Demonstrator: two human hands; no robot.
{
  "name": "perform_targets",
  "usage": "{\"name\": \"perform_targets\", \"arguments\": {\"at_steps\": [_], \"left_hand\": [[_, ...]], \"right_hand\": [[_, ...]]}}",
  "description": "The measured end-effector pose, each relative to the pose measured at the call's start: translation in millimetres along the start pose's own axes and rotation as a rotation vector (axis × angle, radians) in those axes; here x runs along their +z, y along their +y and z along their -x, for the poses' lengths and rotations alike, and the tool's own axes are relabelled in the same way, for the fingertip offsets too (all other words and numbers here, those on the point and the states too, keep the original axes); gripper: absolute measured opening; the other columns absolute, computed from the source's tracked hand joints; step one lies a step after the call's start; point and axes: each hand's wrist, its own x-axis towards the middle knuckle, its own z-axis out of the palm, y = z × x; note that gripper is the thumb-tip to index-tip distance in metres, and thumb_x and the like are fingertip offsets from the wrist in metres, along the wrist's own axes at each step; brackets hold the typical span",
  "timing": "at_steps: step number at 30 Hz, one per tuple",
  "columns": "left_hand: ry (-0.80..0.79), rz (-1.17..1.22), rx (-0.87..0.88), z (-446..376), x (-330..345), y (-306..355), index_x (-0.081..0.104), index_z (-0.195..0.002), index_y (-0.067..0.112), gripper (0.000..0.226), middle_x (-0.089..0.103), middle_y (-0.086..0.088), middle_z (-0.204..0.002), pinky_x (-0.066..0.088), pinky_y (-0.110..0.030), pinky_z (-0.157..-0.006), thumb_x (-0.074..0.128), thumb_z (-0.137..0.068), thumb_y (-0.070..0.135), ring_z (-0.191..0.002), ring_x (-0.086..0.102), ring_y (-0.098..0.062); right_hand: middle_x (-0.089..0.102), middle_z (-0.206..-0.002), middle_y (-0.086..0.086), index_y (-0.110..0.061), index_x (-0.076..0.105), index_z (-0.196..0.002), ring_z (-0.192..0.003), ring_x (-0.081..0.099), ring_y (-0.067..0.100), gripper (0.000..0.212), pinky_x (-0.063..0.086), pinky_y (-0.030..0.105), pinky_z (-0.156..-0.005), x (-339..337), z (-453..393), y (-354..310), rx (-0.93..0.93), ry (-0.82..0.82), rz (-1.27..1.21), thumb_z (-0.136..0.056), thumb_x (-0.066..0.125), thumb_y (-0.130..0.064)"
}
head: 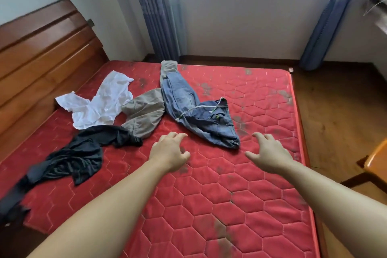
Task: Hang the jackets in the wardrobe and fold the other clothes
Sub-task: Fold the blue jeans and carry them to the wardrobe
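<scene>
Both of my bare arms reach forward over the red quilted mattress (209, 205), forearms stretched out and roughly parallel. My left hand (170, 152) hangs palm down just short of the jeans (194, 111), fingers loosely curled and spread, holding nothing. My right hand (270, 153) hangs likewise on the other side of the jeans' near end, palm down, fingers loosely bent, thumb out to the side, nothing in it. I cannot tell whether either hand touches the mattress.

The jeans lie crumpled in a long diagonal strip across the mattress, blue denim with a pale cord across the waistband, their near end between my two hands. A khaki garment (144, 111) lies bunched against the jeans' left edge, and a strip of the same khaki shows at the jeans' far end. Left of the khaki garment a white shirt (98, 104) is spread out wrinkled, toward the wooden headboard (41, 52). Nearer to me than the white shirt, a black garment (73, 159) sprawls twisted, trailing to the mattress's left edge.

Beyond the jeans, past the mattress's far edge, blue curtains (159, 12) frame a window.
</scene>
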Motion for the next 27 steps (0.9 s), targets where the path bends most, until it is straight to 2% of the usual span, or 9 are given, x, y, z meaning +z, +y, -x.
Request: {"name": "perform_targets", "arguments": {"at_steps": [3, 7, 11, 14, 19, 23, 25, 27], "left_hand": [[-0.03, 0.014, 0.036, -49, 10, -5, 0.042, -0.14, 0.035, 0.06, 0.046, 0.004, -0.141, 0.04, -0.041, -0.104, 0.058, -0.083, 0.047, -0.129, 0.042, -0.023], [-0.066, 0.06, 0.171, -117, 30, 0, 0.043, -0.138, 0.035, 0.06, 0.046, 0.005, -0.139, 0.039, -0.041, -0.102, 0.058, -0.082, 0.048, -0.128, 0.042, -0.022], [-0.164, -0.004, 0.212, -180, 63, -8, 0.034, -0.144, 0.036, 0.067, 0.041, 0.004, -0.143, 0.037, -0.043, -0.102, 0.057, -0.082, 0.05, -0.131, 0.038, -0.024], [-0.235, -0.098, 0.228, -224, 100, -14, 0.028, -0.147, 0.036, 0.072, 0.037, 0.002, -0.146, 0.036, -0.042, -0.101, 0.057, -0.082, 0.049, -0.133, 0.036, -0.026], [-0.301, -0.2, 0.255, -302, 180, -16, 0.031, -0.146, 0.029, 0.066, 0.04, 0.001, -0.146, 0.035, -0.044, -0.102, 0.055, -0.086, 0.043, -0.135, 0.036, -0.024], [-0.34, -0.408, 0.306, -369, 251, -23, 0.033, -0.142, 0.026, 0.056, 0.043, -0.003, -0.141, 0.033, -0.045, -0.102, 0.052, -0.09, 0.032, -0.135, 0.035, -0.023], [-0.402, -0.415, 0.281, -396, 284, -23, 0.02, -0.15, 0.031, 0.069, 0.033, -0.007, -0.15, 0.03, -0.047, -0.106, 0.053, -0.09, 0.034, -0.14, 0.027, -0.026], [-0.484, -0.365, 0.216, -413, 316, -26, 0.001, -0.154, 0.038, 0.083, 0.01, -0.008, -0.161, 0.024, -0.05, -0.112, 0.055, -0.091, 0.041, -0.147, 0.015, -0.031]], "right_hand": [[0.038, -0.145, 0.006, -0.028, 0.029, -0.146, -0.126, 0.045, 0.032, 0.073, 0.044, 0.047, -0.099, 1, -23, -6, 0.052, 0.01, 0.01, -0.085, 0.059, -0.055], [0.037, -0.145, 0.007, -0.028, 0.028, -0.147, -0.127, 0.044, 0.032, 0.073, 0.042, 0.048, -0.102, 5, -60, -13, 0.157, -0.003, 0.04, -0.086, 0.059, -0.054], [0.037, -0.144, 0.007, -0.028, 0.03, -0.146, -0.127, 0.045, 0.032, 0.072, 0.041, 0.047, -0.103, 31, -108, -20, 0.187, -0.026, -0.011, -0.085, 0.061, -0.052], [0.036, -0.144, 0.005, -0.028, 0.03, -0.146, -0.127, 0.044, 0.032, 0.072, 0.04, 0.046, -0.104, 69, -151, -15, 0.173, -0.087, -0.032, -0.085, 0.061, -0.051], [0.035, -0.144, 0.008, -0.025, 0.028, -0.146, -0.127, 0.044, 0.035, 0.072, 0.04, 0.046, -0.103, 149, -240, 16, 0.203, -0.229, -0.006, -0.086, 0.06, -0.048], [0.028, -0.149, 0.005, -0.029, 0.024, -0.146, -0.127, 0.042, 0.034, 0.071, 0.041, 0.048, -0.1, 214, -314, 41, 0.15, -0.256, 0.147, -0.086, 0.058, -0.046], [0.015, -0.157, 0.005, -0.034, 0.018, -0.149, -0.134, 0.035, 0.032, 0.077, 0.037, 0.05, -0.101, 244, -347, 50, 0.109, -0.264, 0.222, -0.086, 0.06, -0.045], [-0.001, -0.162, 0.003, -0.037, 0.01, -0.151, -0.141, 0.024, 0.031, 0.086, 0.034, 0.053, -0.104, 272, -377, 57, 0.117, -0.287, 0.207, -0.085, 0.064, -0.043]]}}
